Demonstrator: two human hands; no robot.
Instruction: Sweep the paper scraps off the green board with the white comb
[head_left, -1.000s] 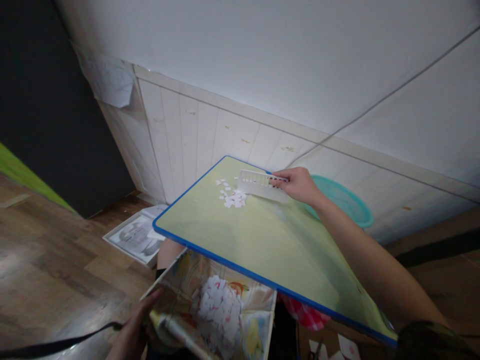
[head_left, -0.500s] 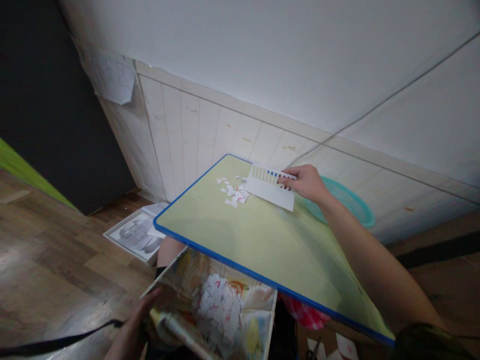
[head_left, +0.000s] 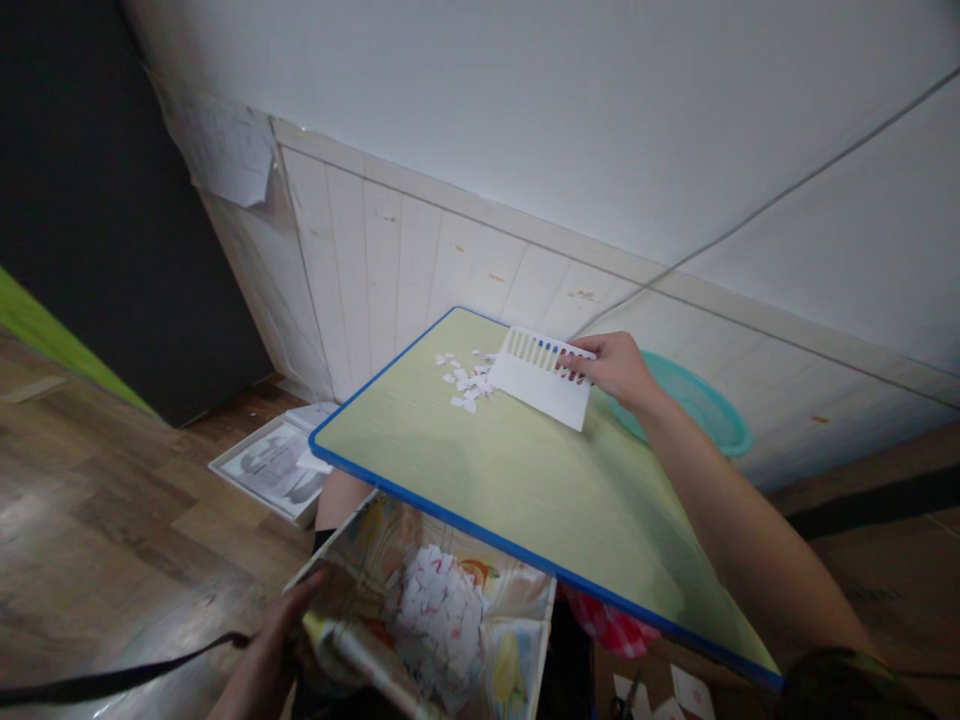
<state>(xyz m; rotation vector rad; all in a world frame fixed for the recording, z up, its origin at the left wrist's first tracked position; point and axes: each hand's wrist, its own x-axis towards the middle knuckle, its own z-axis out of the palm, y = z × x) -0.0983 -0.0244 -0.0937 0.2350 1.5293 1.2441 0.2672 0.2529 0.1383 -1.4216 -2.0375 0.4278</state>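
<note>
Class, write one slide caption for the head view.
Right hand holds a slotted white card beside paper scraps on a blue-edged tabletop; left hand at a box holding more scraps.

1. Tabletop: pale yellow-green surface, blue edging, rounded corners at the left. Seen at an angle, one corner pointing toward the panelled wall.
2. Paper scraps: small, white, irregular, lying directly on the tabletop toward its far corner. Most form one loose cluster, some overlapping; several lie apart on the wall side. Reddish marks noted on some.
3. Slotted white sheet: tilted over the tabletop, just beside the cluster, held by the right hand. Contact with the surface cannot be determined.
4. Floor: brown, wood-patterned planks. A shallow white box containing papers sits left of the tabletop.
</note>
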